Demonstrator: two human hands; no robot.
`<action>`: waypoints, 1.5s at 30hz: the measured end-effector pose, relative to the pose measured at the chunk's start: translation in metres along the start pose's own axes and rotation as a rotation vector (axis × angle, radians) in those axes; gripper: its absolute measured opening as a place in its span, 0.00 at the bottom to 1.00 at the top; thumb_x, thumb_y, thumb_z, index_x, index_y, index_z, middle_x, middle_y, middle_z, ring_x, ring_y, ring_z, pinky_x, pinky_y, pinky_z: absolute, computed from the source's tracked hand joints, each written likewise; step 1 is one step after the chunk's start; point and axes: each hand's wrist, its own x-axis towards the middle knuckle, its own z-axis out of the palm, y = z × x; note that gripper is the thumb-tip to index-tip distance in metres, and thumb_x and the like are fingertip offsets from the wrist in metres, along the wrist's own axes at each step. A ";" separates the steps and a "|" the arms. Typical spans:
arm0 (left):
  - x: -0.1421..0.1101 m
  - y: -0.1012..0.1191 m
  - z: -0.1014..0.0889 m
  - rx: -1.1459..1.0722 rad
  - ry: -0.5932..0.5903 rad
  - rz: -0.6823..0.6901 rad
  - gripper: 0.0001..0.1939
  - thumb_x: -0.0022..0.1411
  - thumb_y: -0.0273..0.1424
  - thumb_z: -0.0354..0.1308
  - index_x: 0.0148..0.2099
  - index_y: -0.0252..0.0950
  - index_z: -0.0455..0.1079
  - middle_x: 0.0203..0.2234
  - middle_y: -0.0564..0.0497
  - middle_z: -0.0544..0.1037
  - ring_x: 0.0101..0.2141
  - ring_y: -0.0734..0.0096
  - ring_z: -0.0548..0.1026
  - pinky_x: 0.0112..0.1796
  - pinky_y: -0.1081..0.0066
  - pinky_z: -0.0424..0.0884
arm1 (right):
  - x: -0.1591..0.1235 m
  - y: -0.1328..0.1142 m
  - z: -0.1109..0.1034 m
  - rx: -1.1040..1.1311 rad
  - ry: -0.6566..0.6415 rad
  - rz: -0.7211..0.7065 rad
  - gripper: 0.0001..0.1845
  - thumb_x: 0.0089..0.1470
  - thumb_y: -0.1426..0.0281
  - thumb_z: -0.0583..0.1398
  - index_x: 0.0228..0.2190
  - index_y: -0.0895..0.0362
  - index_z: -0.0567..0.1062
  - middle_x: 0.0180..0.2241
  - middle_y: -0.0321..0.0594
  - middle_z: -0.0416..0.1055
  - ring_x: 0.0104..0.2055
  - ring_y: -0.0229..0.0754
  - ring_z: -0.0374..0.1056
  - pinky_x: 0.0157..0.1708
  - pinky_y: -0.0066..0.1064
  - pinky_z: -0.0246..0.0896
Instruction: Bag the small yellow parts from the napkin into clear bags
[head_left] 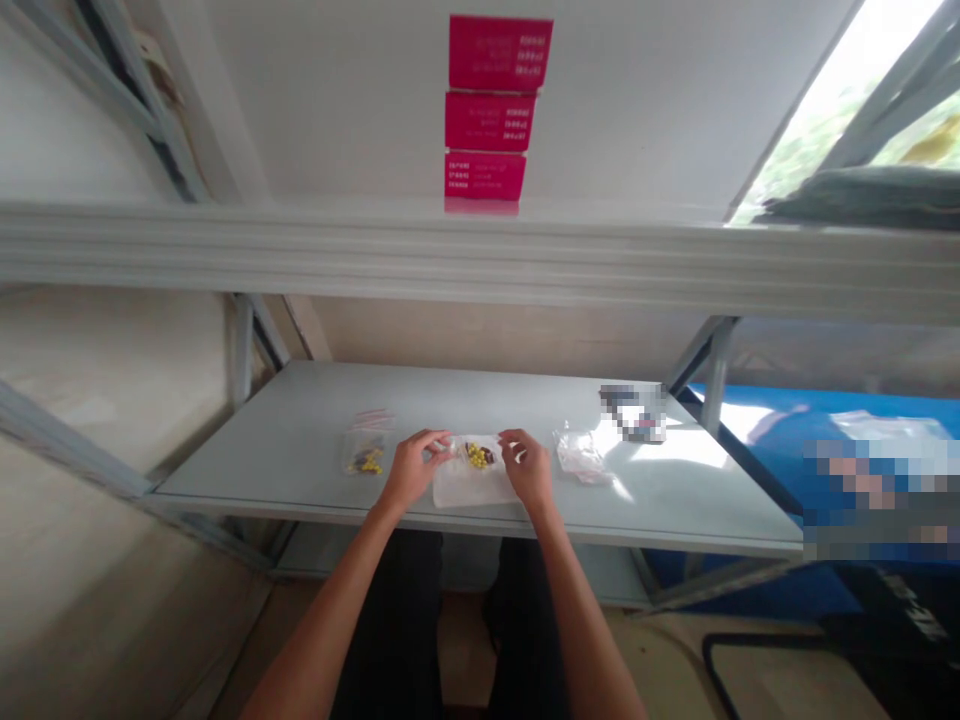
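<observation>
A small clear plastic bag (463, 447) lies between my hands at the front middle of the shelf. Small yellow and dark pieces (479, 456) show in it, too small to name. My left hand (414, 465) pinches its left edge, and my right hand (527, 465) has thumb and finger closed at the right edge. Under and in front of the pieces spreads a whitish, see-through sheet or tray (476, 490); which one I cannot tell. Left of my left hand sits a clear container or bag (365, 458) with similar yellow and dark pieces.
Clear bags (581, 455) lie right of my right hand. Red-striped bags (373, 417) rest behind the left container. A blurred-out object (637, 412) is at the back right. Pink boxes (487, 120) stand on the upper shelf (337, 250), which overhangs the grey-white worktop (675, 500). A blurred person (870, 490) is at right.
</observation>
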 end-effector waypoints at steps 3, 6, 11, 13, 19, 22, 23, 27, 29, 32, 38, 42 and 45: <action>-0.009 -0.021 0.004 -0.062 0.030 -0.090 0.13 0.65 0.37 0.60 0.45 0.36 0.80 0.40 0.44 0.85 0.39 0.60 0.81 0.44 0.65 0.75 | -0.006 0.017 0.000 -0.247 -0.017 -0.097 0.11 0.58 0.71 0.59 0.40 0.55 0.81 0.41 0.44 0.78 0.38 0.45 0.71 0.42 0.36 0.67; -0.016 -0.027 0.005 -0.111 0.064 -0.116 0.18 0.68 0.40 0.56 0.50 0.35 0.80 0.44 0.43 0.84 0.43 0.60 0.81 0.47 0.64 0.74 | -0.010 0.019 0.002 -0.373 -0.086 -0.174 0.09 0.58 0.72 0.62 0.38 0.53 0.82 0.41 0.45 0.78 0.45 0.48 0.69 0.48 0.37 0.65; -0.016 -0.019 -0.001 -0.219 0.011 -0.091 0.20 0.69 0.42 0.55 0.51 0.36 0.80 0.48 0.43 0.82 0.50 0.59 0.78 0.52 0.64 0.72 | -0.010 0.017 0.003 -0.381 -0.093 -0.167 0.07 0.59 0.73 0.62 0.34 0.54 0.82 0.37 0.43 0.78 0.42 0.47 0.69 0.46 0.36 0.65; -0.016 -0.014 -0.003 -0.241 -0.014 -0.094 0.19 0.67 0.42 0.57 0.52 0.37 0.79 0.49 0.44 0.82 0.51 0.59 0.78 0.53 0.64 0.71 | -0.011 0.014 0.002 -0.328 -0.055 -0.167 0.07 0.59 0.73 0.62 0.34 0.55 0.82 0.35 0.42 0.78 0.40 0.46 0.69 0.44 0.35 0.64; -0.015 -0.017 -0.002 -0.172 0.002 -0.196 0.24 0.56 0.44 0.69 0.51 0.37 0.80 0.44 0.44 0.83 0.45 0.57 0.79 0.50 0.63 0.72 | -0.015 -0.009 0.005 -0.028 -0.041 -0.138 0.04 0.56 0.70 0.64 0.30 0.55 0.80 0.27 0.37 0.75 0.28 0.39 0.66 0.33 0.30 0.61; -0.015 -0.022 -0.002 -0.156 -0.004 -0.229 0.25 0.57 0.45 0.68 0.53 0.37 0.79 0.43 0.45 0.84 0.44 0.56 0.80 0.49 0.62 0.72 | -0.017 -0.021 0.013 0.159 -0.050 -0.066 0.03 0.53 0.68 0.67 0.30 0.55 0.79 0.25 0.35 0.74 0.26 0.37 0.64 0.28 0.29 0.59; -0.014 -0.022 -0.003 -0.158 -0.020 -0.221 0.24 0.58 0.45 0.67 0.53 0.37 0.80 0.44 0.45 0.84 0.45 0.56 0.80 0.50 0.63 0.72 | -0.018 -0.023 0.017 0.218 -0.043 -0.045 0.05 0.53 0.67 0.67 0.30 0.55 0.79 0.26 0.35 0.74 0.25 0.37 0.64 0.28 0.28 0.59; -0.014 -0.018 -0.003 -0.169 -0.073 -0.175 0.21 0.60 0.45 0.65 0.51 0.39 0.81 0.47 0.46 0.83 0.48 0.56 0.79 0.51 0.63 0.72 | -0.020 -0.025 0.027 0.348 -0.025 -0.021 0.09 0.55 0.62 0.67 0.31 0.55 0.78 0.35 0.39 0.78 0.29 0.38 0.69 0.29 0.29 0.62; -0.014 -0.015 -0.002 -0.166 -0.094 -0.165 0.21 0.60 0.45 0.65 0.51 0.39 0.80 0.48 0.46 0.83 0.50 0.55 0.79 0.53 0.63 0.71 | -0.022 -0.023 0.030 0.330 -0.054 -0.029 0.08 0.57 0.62 0.65 0.33 0.54 0.80 0.36 0.40 0.79 0.32 0.39 0.71 0.30 0.29 0.64; -0.014 -0.011 -0.002 -0.167 -0.125 -0.149 0.22 0.60 0.45 0.66 0.53 0.39 0.80 0.48 0.46 0.82 0.50 0.56 0.78 0.54 0.62 0.70 | -0.024 -0.022 0.032 0.235 -0.115 -0.042 0.07 0.58 0.64 0.65 0.36 0.54 0.80 0.34 0.39 0.79 0.30 0.38 0.70 0.30 0.29 0.64; -0.014 -0.014 -0.002 -0.197 -0.136 -0.125 0.23 0.58 0.44 0.68 0.52 0.39 0.80 0.48 0.45 0.82 0.51 0.55 0.78 0.56 0.59 0.70 | -0.022 -0.029 0.029 0.105 -0.192 -0.164 0.08 0.61 0.65 0.62 0.36 0.53 0.82 0.43 0.42 0.75 0.38 0.40 0.70 0.37 0.30 0.67; -0.015 -0.024 -0.001 -0.236 -0.029 -0.209 0.26 0.58 0.47 0.67 0.54 0.38 0.79 0.50 0.43 0.82 0.51 0.52 0.78 0.55 0.57 0.71 | -0.024 -0.026 0.027 0.015 -0.007 -0.108 0.15 0.66 0.67 0.55 0.44 0.53 0.81 0.44 0.45 0.74 0.39 0.41 0.71 0.38 0.31 0.66; -0.016 -0.028 0.000 -0.301 0.046 -0.249 0.28 0.62 0.50 0.62 0.54 0.34 0.79 0.51 0.40 0.81 0.53 0.51 0.78 0.57 0.56 0.70 | -0.027 -0.018 0.029 -0.166 0.216 0.062 0.16 0.63 0.73 0.54 0.47 0.55 0.80 0.41 0.45 0.75 0.37 0.42 0.70 0.39 0.32 0.64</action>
